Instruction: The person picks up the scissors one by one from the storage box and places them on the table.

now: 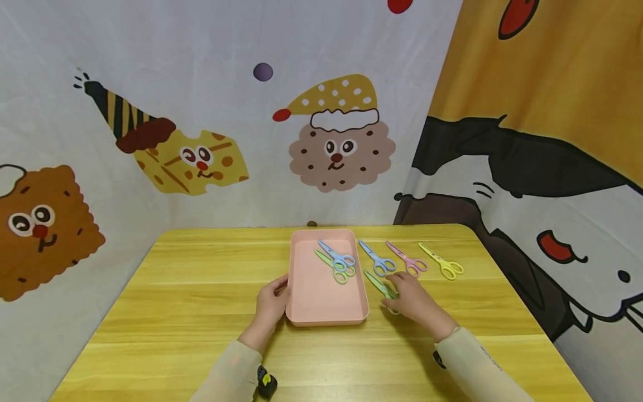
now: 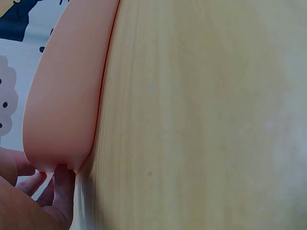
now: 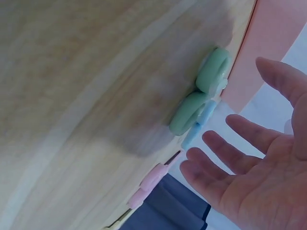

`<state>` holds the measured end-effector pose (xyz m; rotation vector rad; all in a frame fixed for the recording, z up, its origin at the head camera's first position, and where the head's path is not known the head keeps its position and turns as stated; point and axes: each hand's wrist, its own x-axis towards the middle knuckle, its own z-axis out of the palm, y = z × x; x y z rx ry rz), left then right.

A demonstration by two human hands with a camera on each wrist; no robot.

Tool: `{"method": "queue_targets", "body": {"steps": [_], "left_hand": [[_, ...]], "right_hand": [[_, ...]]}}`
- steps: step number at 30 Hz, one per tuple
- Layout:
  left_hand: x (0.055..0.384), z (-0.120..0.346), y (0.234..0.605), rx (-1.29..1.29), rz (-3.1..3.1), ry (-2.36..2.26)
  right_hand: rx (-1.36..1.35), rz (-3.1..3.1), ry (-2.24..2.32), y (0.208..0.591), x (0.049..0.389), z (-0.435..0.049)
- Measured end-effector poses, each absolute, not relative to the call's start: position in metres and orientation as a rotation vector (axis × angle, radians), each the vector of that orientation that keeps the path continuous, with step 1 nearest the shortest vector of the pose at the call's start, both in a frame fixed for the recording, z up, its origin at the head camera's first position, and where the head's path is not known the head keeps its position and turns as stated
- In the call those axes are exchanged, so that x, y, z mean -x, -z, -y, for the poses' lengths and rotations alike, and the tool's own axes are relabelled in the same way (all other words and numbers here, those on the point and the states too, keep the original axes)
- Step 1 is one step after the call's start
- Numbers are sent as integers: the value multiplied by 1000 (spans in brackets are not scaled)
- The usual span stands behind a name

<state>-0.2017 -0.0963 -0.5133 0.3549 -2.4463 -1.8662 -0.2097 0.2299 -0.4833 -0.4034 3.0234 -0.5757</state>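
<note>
My left hand (image 1: 271, 302) rests against the left outer wall of a pink tray (image 1: 321, 310). In the left wrist view, fingertips of that hand (image 2: 33, 206) touch the wall of the tray (image 2: 67, 96). Inside the tray lie blue scissors (image 1: 332, 254) partly over green scissors (image 1: 325, 259). Just right of the tray, my right hand (image 1: 413, 298) hovers over another pair of green scissors (image 1: 375, 281), partly covering their handles. The right wrist view has this hand (image 3: 254, 167) with fingers spread, apart from the green handles (image 3: 187, 112).
Behind the right hand, blue scissors (image 1: 374, 257), pink scissors (image 1: 406, 258) and yellow scissors (image 1: 439, 260) lie in a row on the wooden table (image 1: 211, 262). A printed cloth (image 1: 211, 56) hangs behind the table and along its sides.
</note>
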Motion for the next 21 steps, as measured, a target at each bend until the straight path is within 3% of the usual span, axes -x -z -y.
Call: {"method": "queue_targets", "body": {"steps": [21], "left_hand": [[202, 97, 513, -352, 2440, 1869]], "right_hand": [[469, -3110, 496, 478, 216, -212]]}}
